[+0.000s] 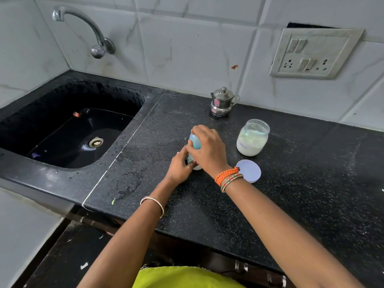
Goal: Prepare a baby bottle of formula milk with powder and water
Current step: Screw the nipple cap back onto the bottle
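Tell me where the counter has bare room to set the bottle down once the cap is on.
Bare counter lies in front of both forearms, toward the near edge, and right of the jar and lid. Another patch runs between the sink and the bottle. It is crowded around the jar, lid and steel pot.

Black speckled stone counter (270,204), sink (68,123) moulded into its left end. On the counter: baby bottle (194,150) upright near the middle; open powder jar (252,137) to its right; jar's round pale lid (249,170) flat in front of the jar; small lidded steel pot (222,102) at the back by the wall. Faint wet smears left of the bottle.
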Tool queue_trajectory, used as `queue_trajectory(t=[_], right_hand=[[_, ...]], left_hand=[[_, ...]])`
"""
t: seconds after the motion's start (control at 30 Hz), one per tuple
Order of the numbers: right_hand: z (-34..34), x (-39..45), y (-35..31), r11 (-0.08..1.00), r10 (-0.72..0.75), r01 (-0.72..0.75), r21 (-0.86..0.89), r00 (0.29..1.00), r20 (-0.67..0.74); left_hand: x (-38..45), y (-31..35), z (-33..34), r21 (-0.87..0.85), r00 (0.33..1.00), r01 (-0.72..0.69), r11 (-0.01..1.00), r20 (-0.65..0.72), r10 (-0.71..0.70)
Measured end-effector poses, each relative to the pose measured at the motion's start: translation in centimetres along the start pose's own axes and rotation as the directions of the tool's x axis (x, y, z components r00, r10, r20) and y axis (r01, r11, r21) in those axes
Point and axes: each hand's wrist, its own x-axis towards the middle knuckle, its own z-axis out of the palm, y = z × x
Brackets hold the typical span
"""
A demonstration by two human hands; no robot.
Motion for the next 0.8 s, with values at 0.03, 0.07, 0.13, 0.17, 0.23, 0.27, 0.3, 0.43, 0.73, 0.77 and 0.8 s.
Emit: queue_trajectory(t=[0.03, 0.07, 0.13, 0.17, 0.23, 0.27, 0.3, 0.43, 0.73, 0.77, 0.8], right_hand=[[-0.1, -0.1, 0.1, 1.000, -0.004, 0.004, -0.006, 1.000, 0.006], [-0.2, -0.2, 0.3, 1.000, -0.007, 0.007, -0.005, 1.000, 0.010], [-0.4, -0.2, 0.4, 1.000, -0.005, 0.005, 0.003, 1.000, 0.022], [-0.5, -0.2, 0.4, 1.000, -0.009, 0.009, 0.003, 0.999, 0.036], [-0.6, -0.1, 0.4, 1.000, -0.021, 0.021, 0.000, 0.997, 0.077], [-0.7, -0.2, 0.5, 1.000, -0.021, 0.021, 0.003, 0.995, 0.102], [-0.8, -0.2, 0.5, 1.000, -0.015, 0.014, 0.011, 0.992, 0.128], [-1.8, 0.9, 0.6, 0.998, 0.038, -0.051, 0.036, 0.954, 0.299], [-3.9, 4.2, 0.9, 0.995, -0.023, -0.037, 0.090, 0.811, 0.584], [-4.0, 4.2, 0.8, 0.996, -0.028, -0.025, 0.082, 0.808, 0.589], [-4.0, 4.2, 0.6, 0.998, -0.034, -0.006, 0.065, 0.804, 0.594]], left_hand=[[-0.1, 0.0, 0.1, 0.002, 1.000, -0.002, 1.000, 0.001, 0.002], [-0.1, 0.1, 0.2, 0.001, 1.000, -0.002, 1.000, 0.001, 0.002], [-0.1, -0.1, 0.3, -0.003, 1.000, 0.005, 1.000, -0.002, -0.005], [-0.1, -0.2, 0.3, -0.006, 1.000, 0.007, 1.000, -0.002, -0.007], [-0.2, -0.2, 0.3, -0.004, 1.000, 0.002, 1.000, -0.003, -0.002], [-0.2, -0.2, 0.3, -0.001, 1.000, -0.004, 1.000, -0.005, 0.004], [-0.2, -0.2, 0.3, 0.001, 1.000, -0.007, 1.000, -0.005, 0.007], [-0.3, 0.0, 0.3, -0.002, 1.000, 0.009, 1.000, -0.003, -0.009], [-0.5, 0.4, 0.0, -0.024, 0.999, 0.044, 0.999, 0.019, -0.044], [-0.5, 0.4, 0.0, -0.021, 0.999, 0.045, 0.999, 0.022, -0.045], [-0.4, 0.4, -0.1, -0.022, 0.999, 0.043, 0.999, 0.026, -0.043]])
